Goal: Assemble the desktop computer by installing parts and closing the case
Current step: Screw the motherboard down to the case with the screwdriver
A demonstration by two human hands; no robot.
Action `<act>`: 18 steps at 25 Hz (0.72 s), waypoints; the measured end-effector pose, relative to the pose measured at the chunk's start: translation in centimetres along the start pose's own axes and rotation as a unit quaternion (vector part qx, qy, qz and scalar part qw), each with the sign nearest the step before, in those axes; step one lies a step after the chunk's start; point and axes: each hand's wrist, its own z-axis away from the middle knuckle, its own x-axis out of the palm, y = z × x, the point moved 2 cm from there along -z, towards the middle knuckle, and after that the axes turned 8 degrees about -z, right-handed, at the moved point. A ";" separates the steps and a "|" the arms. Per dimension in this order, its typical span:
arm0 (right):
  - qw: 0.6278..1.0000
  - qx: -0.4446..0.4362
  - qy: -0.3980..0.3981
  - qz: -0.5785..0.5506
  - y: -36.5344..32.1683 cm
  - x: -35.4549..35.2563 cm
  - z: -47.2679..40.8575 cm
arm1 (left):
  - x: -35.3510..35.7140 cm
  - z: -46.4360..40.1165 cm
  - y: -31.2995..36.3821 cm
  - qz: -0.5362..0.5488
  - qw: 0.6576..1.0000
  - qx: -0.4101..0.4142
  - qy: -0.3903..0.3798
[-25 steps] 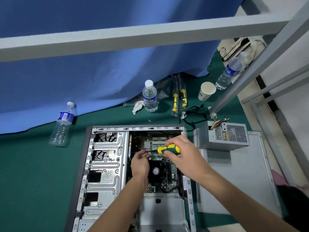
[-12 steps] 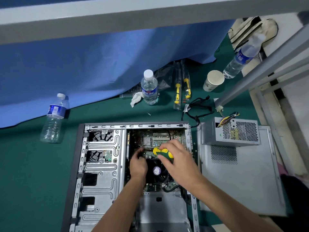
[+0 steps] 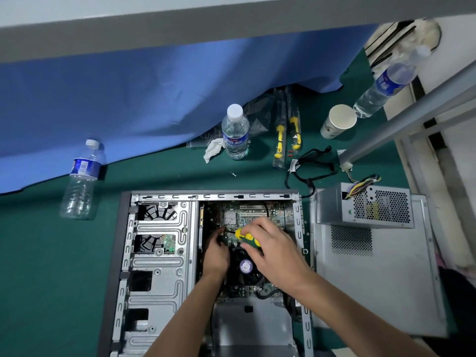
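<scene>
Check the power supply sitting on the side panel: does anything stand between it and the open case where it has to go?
Partly. The power supply sits on the side panel just right of the open case. Inside, the right hand gripping the screwdriver and the left hand occupy the motherboard area; which bay it goes in cannot be told.

1. The screwdriver (image 3: 247,237) tip is hidden behind the left hand (image 3: 215,253), so the part it touches cannot be told.
2. The right hand (image 3: 273,256) covers part of the fan (image 3: 246,266).
3. The computer case (image 3: 157,266) is cut off at the bottom edge.
4. The bottle (image 3: 386,83) at top right is blurred.
</scene>
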 end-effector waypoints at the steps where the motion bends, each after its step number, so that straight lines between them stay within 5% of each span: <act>1: 1.000 -0.006 -0.005 0.006 0.0 0.1 -0.1 | -0.1 0.0 0.0 -0.005 1.000 0.004 -0.007; 8: 0.997 -0.044 -0.034 0.046 -0.6 0.0 -0.7 | -0.3 0.6 0.2 -0.016 1.000 0.004 -0.013; 18: 0.959 -0.098 -0.079 0.253 -4.2 0.1 -4.8 | -0.9 3.0 1.3 -0.079 0.996 0.044 0.008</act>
